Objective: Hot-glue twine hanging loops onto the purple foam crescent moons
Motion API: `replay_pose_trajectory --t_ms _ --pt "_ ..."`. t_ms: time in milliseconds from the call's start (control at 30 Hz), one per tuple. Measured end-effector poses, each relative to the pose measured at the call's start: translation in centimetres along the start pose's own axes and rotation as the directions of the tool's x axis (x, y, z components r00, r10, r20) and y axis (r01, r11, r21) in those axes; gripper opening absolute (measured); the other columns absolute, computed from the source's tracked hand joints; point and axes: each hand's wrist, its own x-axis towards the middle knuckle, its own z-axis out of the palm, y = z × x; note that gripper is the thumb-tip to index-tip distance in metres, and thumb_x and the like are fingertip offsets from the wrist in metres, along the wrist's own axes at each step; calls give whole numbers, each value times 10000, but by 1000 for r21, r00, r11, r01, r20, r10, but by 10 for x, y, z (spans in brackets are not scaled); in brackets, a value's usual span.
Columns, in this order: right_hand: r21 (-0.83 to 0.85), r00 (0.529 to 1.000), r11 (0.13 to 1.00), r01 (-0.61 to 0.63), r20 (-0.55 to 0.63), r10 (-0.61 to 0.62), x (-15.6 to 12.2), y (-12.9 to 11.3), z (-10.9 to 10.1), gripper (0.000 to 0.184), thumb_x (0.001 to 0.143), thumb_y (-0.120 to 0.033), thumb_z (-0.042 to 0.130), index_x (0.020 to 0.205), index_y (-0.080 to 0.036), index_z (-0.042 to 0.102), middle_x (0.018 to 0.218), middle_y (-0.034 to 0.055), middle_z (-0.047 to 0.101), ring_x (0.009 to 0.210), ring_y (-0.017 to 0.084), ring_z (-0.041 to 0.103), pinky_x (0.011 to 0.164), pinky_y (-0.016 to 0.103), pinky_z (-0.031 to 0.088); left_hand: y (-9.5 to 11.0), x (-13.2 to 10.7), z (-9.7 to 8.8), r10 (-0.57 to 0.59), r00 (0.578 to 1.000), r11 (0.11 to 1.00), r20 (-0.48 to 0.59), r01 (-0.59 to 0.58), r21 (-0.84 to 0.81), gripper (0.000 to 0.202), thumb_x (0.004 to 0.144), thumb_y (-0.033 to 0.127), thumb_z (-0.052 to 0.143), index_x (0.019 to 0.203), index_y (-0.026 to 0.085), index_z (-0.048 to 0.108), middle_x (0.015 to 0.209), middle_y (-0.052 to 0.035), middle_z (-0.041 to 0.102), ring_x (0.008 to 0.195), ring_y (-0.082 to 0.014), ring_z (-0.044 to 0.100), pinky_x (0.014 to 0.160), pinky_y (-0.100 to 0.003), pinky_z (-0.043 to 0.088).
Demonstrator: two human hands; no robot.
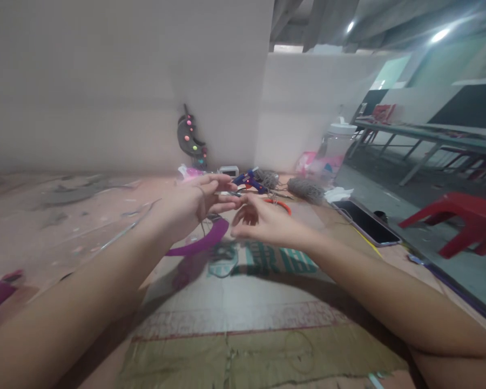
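Note:
My left hand [194,208] is raised above the table with its fingers stretched out. A strand of grey yarn [203,208] loops around it behind the fingers. Close by on the right, my right hand [263,219] has curled fingers, its index finger meeting the left fingertips. Whatever lies within those curled fingers is hidden and blurred. Beneath the left hand shows a purple curved band [204,240], partly covered. A printed cardboard sheet [267,308] lies flat under both hands.
Behind the hands are a blue glue gun [249,181], a grey yarn bundle [305,189] and an orange-handled tool [281,205]. A dark crescent with coloured dots [190,138] leans at the wall. To the right are a phone [366,221], a clear jar [338,143] and a red stool [461,216].

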Motion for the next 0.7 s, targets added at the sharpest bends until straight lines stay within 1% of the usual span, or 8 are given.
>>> replay_pose_trajectory --t_ms 100,167,267,333,433,500,600,700 --pt "-11 994 1000 4 113 -3 0 -2 11 226 802 -344 667 931 -166 613 839 19 671 717 118 590 643 253 454 5 -3 4 6 997 1000 -74 -8 -23 176 890 134 469 911 129 644 863 -72 681 706 -142 677 760 -312 568" --pt "-8 994 1000 -19 110 20 -1 -10 12 137 839 -279 606 773 -160 624 733 4 656 671 108 579 619 238 439 7 -4 3 24 996 1000 -87 -25 -12 155 858 124 508 917 128 652 870 -73 689 748 -152 682 806 -325 557" --pt "45 998 999 10 -63 -7 -2 -19 1 129 838 -225 566 727 -164 585 672 -16 610 616 94 548 577 225 416 10 -4 -3 40 999 994 6 -40 103 294 746 78 617 1024 159 673 1058 -92 692 962 -204 671 902 -346 516" --pt "44 976 998 45 -214 -35 -2 -21 -9 122 835 -250 570 743 -170 567 669 -24 577 598 89 517 557 222 403 12 -3 -9 -11 995 983 103 -8 185 427 711 114 678 1129 202 659 1164 -101 667 1075 -248 635 929 -369 496" --pt "10 928 998 63 -368 -55 -1 -19 -18 156 839 -294 574 739 -177 550 666 -22 560 606 93 508 555 224 408 9 -2 -16 -88 968 969 236 28 247 531 744 342 726 1249 236 601 1092 -114 692 1040 -284 652 908 -412 501" --pt "-4 896 997 82 -438 -75 -1 -19 -16 163 843 -289 569 726 -180 539 664 -19 563 618 98 517 562 225 419 0 0 -18 -88 952 949 292 -8 314 548 747 442 722 1238 228 609 1025 -109 707 990 -282 666 889 -413 506" --pt "-18 904 992 125 -411 -121 -1 -22 -12 166 856 -297 569 741 -179 547 680 -14 582 624 98 537 568 227 434 -15 3 -18 -41 969 906 245 -68 418 402 762 462 705 1055 187 692 945 -96 716 935 -256 666 832 -368 518" --pt "-4 946 985 170 -281 -164 0 -21 -22 199 893 -360 537 872 -173 600 727 3 629 651 109 579 601 243 464 -9 3 -19 3 990 914 140 -60 402 343 781 485 678 916 171 699 830 -75 705 780 -206 657 694 -303 517"
